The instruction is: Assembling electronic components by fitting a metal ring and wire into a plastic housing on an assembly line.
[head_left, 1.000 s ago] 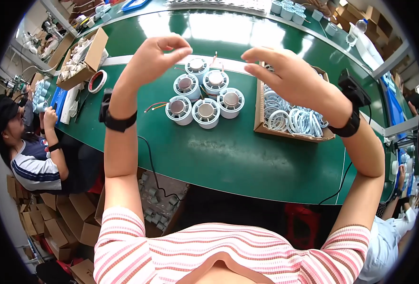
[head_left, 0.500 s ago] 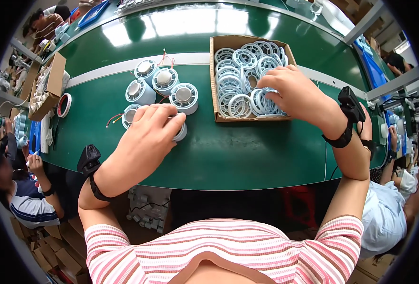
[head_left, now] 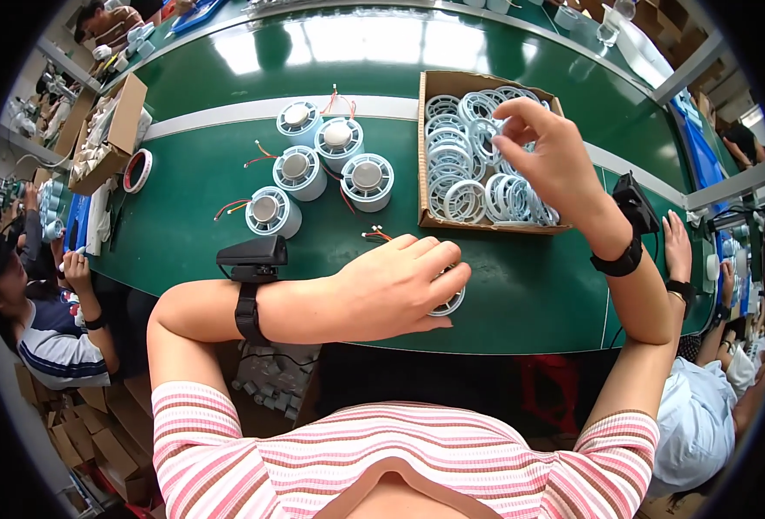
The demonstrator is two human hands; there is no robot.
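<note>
My left hand (head_left: pixel 404 285) is closed over a light blue cylindrical motor housing (head_left: pixel 449 300) near the table's front edge. Most of that housing is hidden under my fingers, and its thin wires (head_left: pixel 377 233) stick out behind. Over a cardboard box (head_left: pixel 495 223) my right hand (head_left: pixel 548 160) has its thumb and fingers curled around the edge of a light blue plastic ring (head_left: pixel 484 137). More such spoked rings (head_left: pixel 464 201) fill the box in loose stacks. Left of it, several similar motor housings (head_left: pixel 368 182) stand upright in a group, with round metallic or white centres and thin wires.
On the left side lie a roll of tape (head_left: pixel 137 171) and a carton (head_left: pixel 110 143) of white parts. The green table (head_left: pixel 521 285) has a pale strip across it. Other people sit at both sides, one with a hand (head_left: pixel 678 246) at the table's right end.
My left hand has moved right and nearer to me, carrying one housing away from the group. My right hand has risen from among the rings with a ring at its fingertips. The view has shifted slightly.
</note>
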